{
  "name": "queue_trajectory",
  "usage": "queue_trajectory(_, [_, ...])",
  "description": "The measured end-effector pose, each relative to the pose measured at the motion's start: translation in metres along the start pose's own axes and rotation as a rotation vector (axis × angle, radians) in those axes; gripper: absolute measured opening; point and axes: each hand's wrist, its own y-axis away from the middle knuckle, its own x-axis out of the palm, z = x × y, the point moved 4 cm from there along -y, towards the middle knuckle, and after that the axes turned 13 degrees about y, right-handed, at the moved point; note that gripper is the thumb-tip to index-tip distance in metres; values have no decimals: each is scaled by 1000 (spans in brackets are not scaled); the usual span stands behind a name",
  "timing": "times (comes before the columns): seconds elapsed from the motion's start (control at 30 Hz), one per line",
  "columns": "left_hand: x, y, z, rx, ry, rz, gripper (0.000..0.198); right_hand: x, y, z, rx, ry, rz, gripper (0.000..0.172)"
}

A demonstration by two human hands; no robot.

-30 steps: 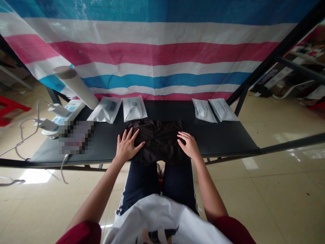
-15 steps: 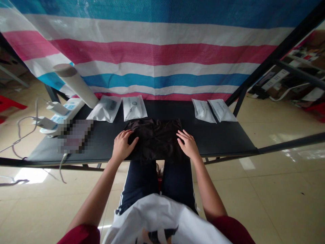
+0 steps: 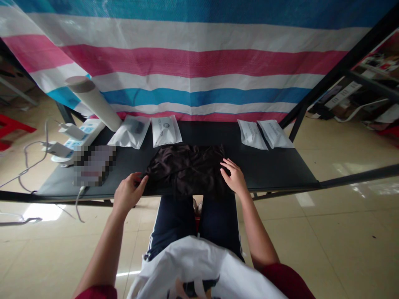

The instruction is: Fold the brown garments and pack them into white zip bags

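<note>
A dark brown, wrinkled cloth lies on the black table, its near part at the table's front edge. My left hand is at the cloth's left end, thumb and fingertips close to its drawn-out corner; whether they pinch the fabric is too small to tell. At the cloth's right edge, my right hand rests with its fingers apart and nothing gripped.
Two white pouches lie at the back left, two more at the back right. A white bottle, a power strip with plugs and a blurred phone are on the left. Striped sheeting hangs behind.
My left hand has moved left and toward me, and the cloth's left side now spreads further left. My right hand has shifted only slightly.
</note>
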Motion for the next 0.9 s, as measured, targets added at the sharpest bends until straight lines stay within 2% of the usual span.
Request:
queue_trajectory(0.1, [12,1,4,94,-95,-8,52,-1,0,1,5,-1,3,35])
queue_trajectory(0.27, [20,2,6,136,-113,-56,39,-1,0,2,4,18,13,34])
queue_trajectory(0.4, [17,0,4,152,50,-81,32,0,0,2,3,25,21,33])
queue_trajectory(0.57, [19,-6,-6,133,423,-43,32,0,0,2,1,34,19,32])
queue_trajectory(0.7, [27,-11,-35,132,628,11,31,-1,0,3,-4,35,11,32])
queue_trajectory(0.9, [44,-9,-106,263,719,109,26,-1,0,4,1,42,15,31])
